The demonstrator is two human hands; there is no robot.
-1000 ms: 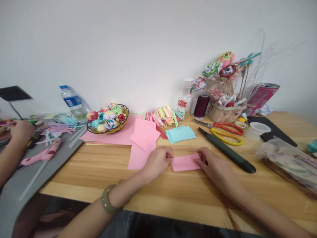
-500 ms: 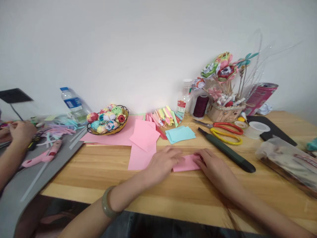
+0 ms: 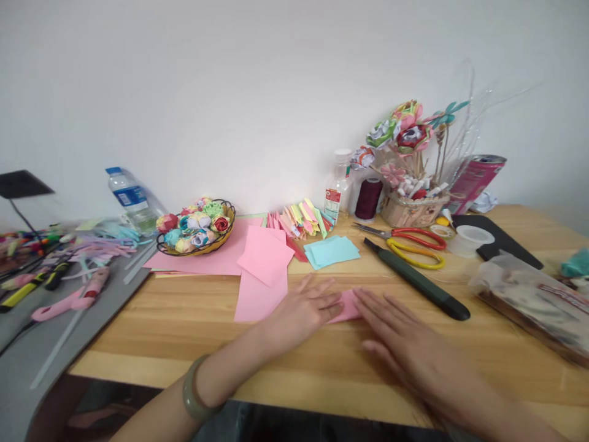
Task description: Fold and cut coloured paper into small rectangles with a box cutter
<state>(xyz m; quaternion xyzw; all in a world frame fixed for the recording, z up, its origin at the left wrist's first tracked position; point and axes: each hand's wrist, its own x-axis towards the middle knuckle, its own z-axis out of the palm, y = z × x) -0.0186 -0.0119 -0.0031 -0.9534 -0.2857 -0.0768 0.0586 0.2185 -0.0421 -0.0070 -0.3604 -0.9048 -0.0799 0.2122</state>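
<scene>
A small folded piece of pink paper [image 3: 346,306] lies flat on the wooden table, partly covered by my fingers. My left hand [image 3: 301,310], a bangle on its wrist, rests its spread fingertips on the paper's left end. From the other side, my right hand [image 3: 400,334] lies flat with fingers stretched out over the right part of the paper. Beyond my left hand are loose pink sheets [image 3: 264,270], one set at an angle on another. Light blue paper pieces [image 3: 332,252] sit just behind the folded paper.
Right of my hands lie a dark green utility knife [image 3: 418,282] and scissors [image 3: 416,239]. Behind stand a basket of paper flowers [image 3: 197,227], folded paper strips [image 3: 301,220], a bottle [image 3: 338,187] and a thread spool [image 3: 369,198]. A pink glue gun [image 3: 73,299] lies left.
My right hand has flattened from a curled pinch and now spreads over the folded paper. My left fingers are also more stretched. The other person's hand at the left has left the view.
</scene>
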